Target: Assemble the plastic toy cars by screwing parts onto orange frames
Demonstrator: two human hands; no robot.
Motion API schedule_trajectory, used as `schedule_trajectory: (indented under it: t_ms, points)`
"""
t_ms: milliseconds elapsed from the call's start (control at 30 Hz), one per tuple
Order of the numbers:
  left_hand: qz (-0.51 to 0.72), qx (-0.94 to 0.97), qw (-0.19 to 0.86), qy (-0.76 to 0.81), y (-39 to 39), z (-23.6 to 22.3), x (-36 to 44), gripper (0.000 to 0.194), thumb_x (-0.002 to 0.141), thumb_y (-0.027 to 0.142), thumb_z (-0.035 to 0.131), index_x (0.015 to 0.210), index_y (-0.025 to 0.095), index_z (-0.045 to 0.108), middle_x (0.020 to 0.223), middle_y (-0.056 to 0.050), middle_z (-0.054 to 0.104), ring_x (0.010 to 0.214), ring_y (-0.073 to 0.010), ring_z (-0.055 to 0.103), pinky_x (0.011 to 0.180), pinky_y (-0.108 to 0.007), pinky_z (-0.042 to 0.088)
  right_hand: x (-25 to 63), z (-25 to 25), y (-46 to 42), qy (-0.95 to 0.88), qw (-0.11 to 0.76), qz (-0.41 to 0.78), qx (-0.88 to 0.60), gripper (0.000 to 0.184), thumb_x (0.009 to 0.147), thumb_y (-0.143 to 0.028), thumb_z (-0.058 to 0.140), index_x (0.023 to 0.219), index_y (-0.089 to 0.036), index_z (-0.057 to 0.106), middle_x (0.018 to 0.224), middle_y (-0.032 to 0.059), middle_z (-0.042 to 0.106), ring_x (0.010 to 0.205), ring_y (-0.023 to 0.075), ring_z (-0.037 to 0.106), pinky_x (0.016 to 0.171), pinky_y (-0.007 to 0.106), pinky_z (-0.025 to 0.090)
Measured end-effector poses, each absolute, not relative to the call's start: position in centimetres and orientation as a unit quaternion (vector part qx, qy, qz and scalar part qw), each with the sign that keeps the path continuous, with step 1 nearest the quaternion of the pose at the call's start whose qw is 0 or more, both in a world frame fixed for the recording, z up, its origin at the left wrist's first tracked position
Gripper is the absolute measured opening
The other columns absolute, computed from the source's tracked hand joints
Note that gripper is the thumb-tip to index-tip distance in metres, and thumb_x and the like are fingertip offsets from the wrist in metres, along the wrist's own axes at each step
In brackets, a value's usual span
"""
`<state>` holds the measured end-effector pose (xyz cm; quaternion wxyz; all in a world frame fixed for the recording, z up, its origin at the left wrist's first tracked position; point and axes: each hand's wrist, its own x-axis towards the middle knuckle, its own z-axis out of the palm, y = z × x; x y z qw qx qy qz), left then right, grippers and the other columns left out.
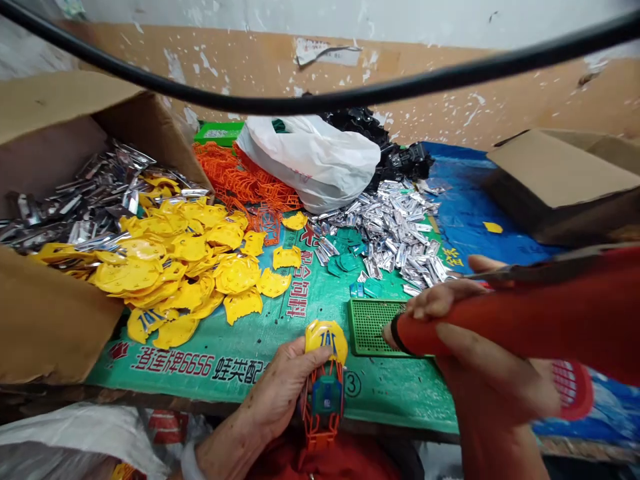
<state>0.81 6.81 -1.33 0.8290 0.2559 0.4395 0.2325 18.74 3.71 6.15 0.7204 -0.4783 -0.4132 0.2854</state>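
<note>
My left hand (280, 380) grips a part-built plastic toy at the table's front edge. Its top is a yellow shell piece (320, 335) with blue markings, and below hang an orange lattice frame (320, 437) and a dark green block (327, 395). My thumb lies across the yellow piece. On the right, my right hand (480, 347) is wrapped round a large red power screwdriver (520, 327), pointing left. Its black-ringed nose is over the right part of a shallow green perforated tray (365, 333); the very tip is hard to make out.
Yellow shell pieces (185, 267) spill beside a cardboard box (45, 320) of shiny parts. Behind lie orange frames (240, 173), a white plastic bag (315, 160), black parts (405, 160) and silver pieces (395, 227). Another box (560, 167) stands right. A black cable (300, 105) crosses overhead.
</note>
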Motion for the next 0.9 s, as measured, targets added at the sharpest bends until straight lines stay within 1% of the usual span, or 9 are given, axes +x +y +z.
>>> schedule_trajectory:
  t_ms: [67, 133, 233, 367, 433, 533, 733, 833, 900]
  points:
    - [0.220, 0.265, 0.828, 0.443, 7.0, -1.6, 0.7, 0.027, 0.072, 0.033, 0.075, 0.087, 0.012, 0.069, 0.070, -0.004, 0.068, 0.057, -0.0114, 0.058, 0.057, -0.022, 0.046, 19.6, 5.2, 3.5, -0.413, 0.702, 0.286, -0.504, 0.021, 0.069, -0.021, 0.073, 0.087, -0.027, 0.064, 0.072, -0.0020, 0.059, 0.068, 0.0182, 0.058, 0.069, 0.041, 0.052]
    - [0.208, 0.283, 0.826, 0.440, 7.0, -1.7, 0.7, 0.024, 0.075, 0.033, 0.072, 0.087, 0.012, 0.069, 0.072, -0.004, 0.069, 0.059, -0.0115, 0.058, 0.058, -0.022, 0.046, 20.2, 4.3, 3.3, -0.408, 0.688, 0.283, -0.529, 0.020, 0.067, -0.021, 0.074, 0.082, -0.025, 0.062, 0.072, -0.0017, 0.060, 0.068, 0.0184, 0.059, 0.070, 0.042, 0.052]
    - [0.196, 0.302, 0.824, 0.437, 7.1, -1.8, 0.7, 0.022, 0.076, 0.032, 0.071, 0.088, 0.013, 0.070, 0.075, -0.004, 0.069, 0.063, -0.0114, 0.058, 0.059, -0.021, 0.046, 20.5, 3.6, 3.1, -0.399, 0.681, 0.280, -0.547, 0.025, 0.068, -0.022, 0.073, 0.089, -0.025, 0.060, 0.072, -0.0023, 0.060, 0.068, 0.0181, 0.060, 0.073, 0.041, 0.052]
    - [0.190, 0.319, 0.817, 0.442, 7.2, -1.8, 0.6, 0.021, 0.077, 0.032, 0.072, 0.088, 0.014, 0.071, 0.077, -0.003, 0.068, 0.066, -0.0108, 0.057, 0.061, -0.019, 0.045, 20.6, 3.2, 2.7, -0.390, 0.674, 0.299, -0.552, 0.040, 0.068, -0.024, 0.074, 0.104, -0.027, 0.056, 0.074, -0.0024, 0.061, 0.071, 0.0192, 0.061, 0.076, 0.042, 0.052]
    - [0.191, 0.321, 0.817, 0.440, 7.2, -1.8, 0.6, 0.021, 0.078, 0.032, 0.071, 0.088, 0.014, 0.071, 0.078, -0.003, 0.068, 0.068, -0.0113, 0.057, 0.062, -0.019, 0.045, 20.7, 3.0, 2.6, -0.385, 0.673, 0.306, -0.553, 0.044, 0.068, -0.025, 0.075, 0.107, -0.027, 0.055, 0.076, -0.0017, 0.062, 0.072, 0.0195, 0.061, 0.077, 0.043, 0.052]
    - [0.193, 0.315, 0.821, 0.436, 7.1, -1.8, 0.7, 0.020, 0.079, 0.032, 0.069, 0.087, 0.014, 0.071, 0.076, -0.003, 0.068, 0.068, -0.0118, 0.057, 0.062, -0.020, 0.046, 20.9, 2.8, 2.4, -0.383, 0.670, 0.305, -0.558, 0.043, 0.068, -0.025, 0.075, 0.106, -0.026, 0.056, 0.078, -0.0008, 0.062, 0.074, 0.0197, 0.061, 0.076, 0.043, 0.053]
    - [0.192, 0.304, 0.823, 0.440, 7.2, -1.8, 0.8, 0.021, 0.078, 0.033, 0.070, 0.085, 0.013, 0.071, 0.078, -0.005, 0.069, 0.069, -0.0140, 0.058, 0.063, -0.022, 0.048, 20.7, 2.9, 2.6, -0.382, 0.685, 0.301, -0.543, 0.042, 0.069, -0.023, 0.074, 0.106, -0.028, 0.055, 0.074, -0.0027, 0.060, 0.067, 0.0186, 0.059, 0.070, 0.041, 0.053]
    - [0.188, 0.294, 0.825, 0.444, 7.3, -1.9, 0.8, 0.022, 0.078, 0.033, 0.070, 0.087, 0.013, 0.071, 0.079, -0.006, 0.069, 0.068, -0.0137, 0.059, 0.063, -0.023, 0.048, 20.9, 2.7, 2.3, -0.381, 0.679, 0.308, -0.546, 0.044, 0.069, -0.021, 0.074, 0.108, -0.027, 0.055, 0.078, -0.0018, 0.061, 0.072, 0.0191, 0.061, 0.074, 0.041, 0.052]
    - [0.187, 0.296, 0.826, 0.442, 7.3, -2.0, 0.8, 0.022, 0.079, 0.034, 0.070, 0.087, 0.013, 0.070, 0.079, -0.006, 0.069, 0.068, -0.0135, 0.059, 0.063, -0.022, 0.048, 21.1, 2.4, 2.1, -0.383, 0.676, 0.320, -0.542, 0.048, 0.071, -0.022, 0.074, 0.113, -0.028, 0.052, 0.080, -0.0020, 0.061, 0.074, 0.0192, 0.061, 0.077, 0.042, 0.051]
